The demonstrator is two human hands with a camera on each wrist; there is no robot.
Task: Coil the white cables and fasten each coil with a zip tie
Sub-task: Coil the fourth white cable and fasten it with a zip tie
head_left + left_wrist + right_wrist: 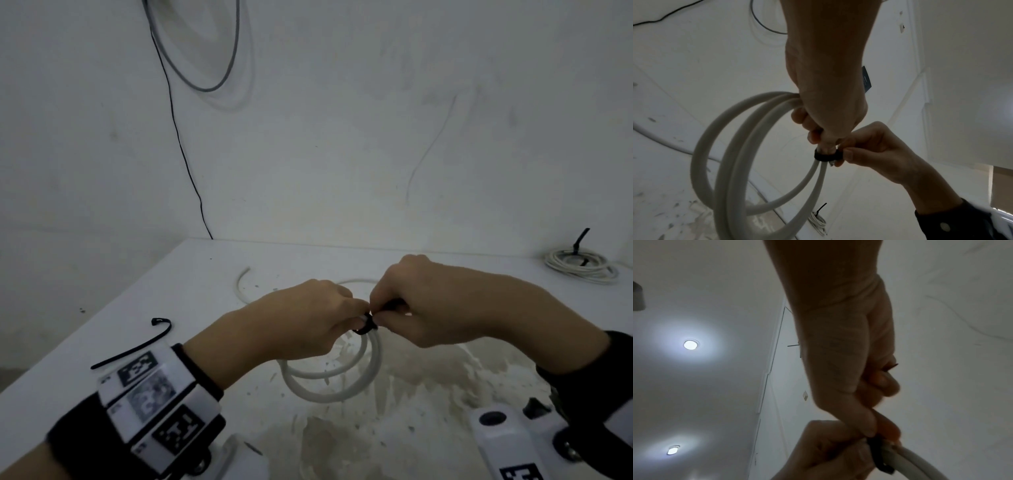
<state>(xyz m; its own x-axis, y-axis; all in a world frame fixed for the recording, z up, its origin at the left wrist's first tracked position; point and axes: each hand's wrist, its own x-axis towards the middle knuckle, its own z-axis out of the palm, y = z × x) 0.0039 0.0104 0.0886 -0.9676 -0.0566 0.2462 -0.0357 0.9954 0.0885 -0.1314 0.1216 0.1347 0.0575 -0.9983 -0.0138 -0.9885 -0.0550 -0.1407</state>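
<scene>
- Above the table: left hand grips white cable coil.
- Right hand pinches black zip tie looped round the coil.
- Spare tie lies left.

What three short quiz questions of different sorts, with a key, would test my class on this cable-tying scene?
1. True or false: the black plastic zip tie is wrapped around the held white cable coil.
2. Which of the hands grips the coil's bundled strands? A left hand B right hand
3. Fill in: a spare black zip tie lies on the white ___.

Key: 1 true; 2 A; 3 table.
</scene>
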